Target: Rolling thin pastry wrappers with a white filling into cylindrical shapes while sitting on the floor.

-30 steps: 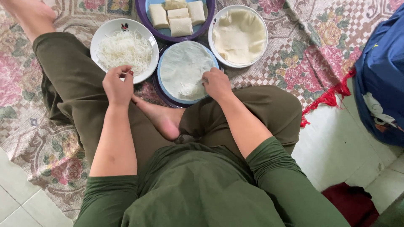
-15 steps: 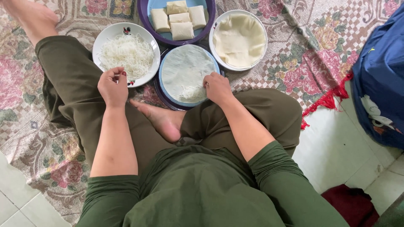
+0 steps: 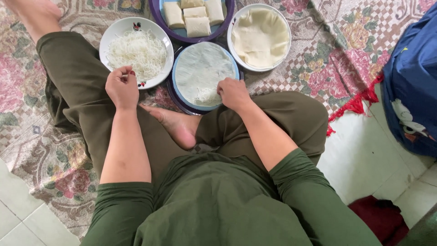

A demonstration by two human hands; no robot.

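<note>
The person wears an olive-green long-sleeved top (image 3: 218, 205), its sleeves (image 3: 123, 205) pushed up past the elbows into bunched cuffs, leaving both forearms bare. Matching olive-green trousers (image 3: 77, 86) of the same plain cloth end at the calf in a loose hem. The feet are bare. The left hand (image 3: 122, 87) shows red-painted fingernails; the right hand (image 3: 233, 93) carries no ring or band.

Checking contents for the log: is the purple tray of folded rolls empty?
No, the purple tray holds several folded rolls.

Floral rug (image 3: 291, 82), blue bag (image 3: 409, 91) (perhaps cloth).
</note>
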